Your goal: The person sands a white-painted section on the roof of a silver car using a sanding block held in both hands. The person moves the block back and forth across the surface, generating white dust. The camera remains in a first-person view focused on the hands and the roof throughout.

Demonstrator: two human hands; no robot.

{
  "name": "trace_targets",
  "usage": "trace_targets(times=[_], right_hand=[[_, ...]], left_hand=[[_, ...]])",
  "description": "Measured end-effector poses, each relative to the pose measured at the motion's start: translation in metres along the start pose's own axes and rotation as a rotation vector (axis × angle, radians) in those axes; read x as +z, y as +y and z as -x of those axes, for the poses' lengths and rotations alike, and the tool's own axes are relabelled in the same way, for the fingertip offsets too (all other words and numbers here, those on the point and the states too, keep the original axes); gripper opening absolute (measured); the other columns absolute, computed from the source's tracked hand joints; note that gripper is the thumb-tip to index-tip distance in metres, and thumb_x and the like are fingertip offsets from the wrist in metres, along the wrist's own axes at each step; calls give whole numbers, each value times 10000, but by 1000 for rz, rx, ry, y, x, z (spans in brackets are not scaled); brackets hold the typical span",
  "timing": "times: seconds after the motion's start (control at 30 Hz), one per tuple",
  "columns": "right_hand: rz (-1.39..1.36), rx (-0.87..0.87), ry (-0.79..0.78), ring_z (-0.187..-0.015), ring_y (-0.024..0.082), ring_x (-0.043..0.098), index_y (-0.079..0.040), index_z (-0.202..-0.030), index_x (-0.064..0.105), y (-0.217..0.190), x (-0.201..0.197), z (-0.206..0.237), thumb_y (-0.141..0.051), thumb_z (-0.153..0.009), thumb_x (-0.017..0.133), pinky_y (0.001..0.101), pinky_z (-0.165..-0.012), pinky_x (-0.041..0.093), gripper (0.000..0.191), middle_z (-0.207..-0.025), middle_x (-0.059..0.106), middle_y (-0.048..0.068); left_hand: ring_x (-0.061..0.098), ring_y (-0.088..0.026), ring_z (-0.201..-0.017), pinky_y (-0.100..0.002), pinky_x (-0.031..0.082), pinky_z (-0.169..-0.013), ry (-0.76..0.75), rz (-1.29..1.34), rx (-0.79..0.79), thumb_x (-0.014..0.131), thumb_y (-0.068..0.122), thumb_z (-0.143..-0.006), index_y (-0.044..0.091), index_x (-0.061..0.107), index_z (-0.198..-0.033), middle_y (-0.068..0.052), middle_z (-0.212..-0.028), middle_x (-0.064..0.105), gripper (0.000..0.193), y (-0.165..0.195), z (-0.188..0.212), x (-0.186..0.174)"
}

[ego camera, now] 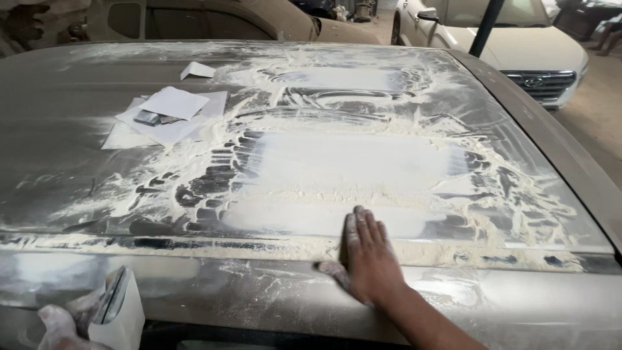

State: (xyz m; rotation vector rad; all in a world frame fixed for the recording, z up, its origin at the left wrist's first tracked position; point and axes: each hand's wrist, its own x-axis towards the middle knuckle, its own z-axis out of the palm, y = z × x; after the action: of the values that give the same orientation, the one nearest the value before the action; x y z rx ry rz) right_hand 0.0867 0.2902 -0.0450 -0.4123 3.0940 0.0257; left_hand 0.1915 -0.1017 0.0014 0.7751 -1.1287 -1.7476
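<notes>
**A:** What are the hands doing?

**B:** The right hand (366, 256), dusted white, lies flat with fingers together and straight, palm down on the sanded car panel (337, 168), low and just right of centre in the frame. It grips nothing. The left hand (65, 324), in the lower left corner, is closed around a sanding block wrapped in white abrasive paper (120, 314), held off the panel.

**B:** Pale sanding dust (291, 188) covers the middle of the frame, with smoother rubbed patches in it.

**A:** How would the block handle?

**B:** I judge it light and stiff, easy to grip by its sides; the paper wrap is thin and could slip or tear. The dusty metal looks slick under a palm.

**A:** Anything else around?

**B:** Loose sheets of white paper (172, 107) with a small grey block (147, 118) lie on the panel in the upper left. A white car (518, 45) stands in the upper right
</notes>
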Motion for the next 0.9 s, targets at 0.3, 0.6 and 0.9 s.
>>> trace_targets(times=[0.3, 0.6, 0.9], right_hand=[[-51, -317, -53, -1548, 420, -122, 110, -1550, -40, -142, -28, -67, -894, -807, 118, 520, -1228, -22, 1260, -1651, -99, 324], [-131, -390, 43, -1581, 347, -39, 29, -1591, 15, -98, -18, -46, -866, -822, 127, 515, -1243, 2, 1185, -1692, -18, 225], [-72, -35, 116, -1555, 319, 64, -33, -1597, 95, 48, 2, 30, -847, -846, 170, 501, -1211, 54, 1110, -1685, 78, 168]], left_hand=[[704, -261, -614, -352, 593, -462, 123, 35, -4, 333, 354, -1061, -3, 647, -927, -190, -816, 687, 494, 5, -14, -29], [696, -253, -599, -350, 584, -453, -216, -191, -12, 317, 359, -1073, 20, 651, -930, -177, -790, 679, 497, -20, 17, 42], [622, -208, -622, -398, 533, -629, -1006, -797, 744, 467, 385, -1049, 87, 664, -824, -65, -745, 656, 422, -76, 94, 187]])
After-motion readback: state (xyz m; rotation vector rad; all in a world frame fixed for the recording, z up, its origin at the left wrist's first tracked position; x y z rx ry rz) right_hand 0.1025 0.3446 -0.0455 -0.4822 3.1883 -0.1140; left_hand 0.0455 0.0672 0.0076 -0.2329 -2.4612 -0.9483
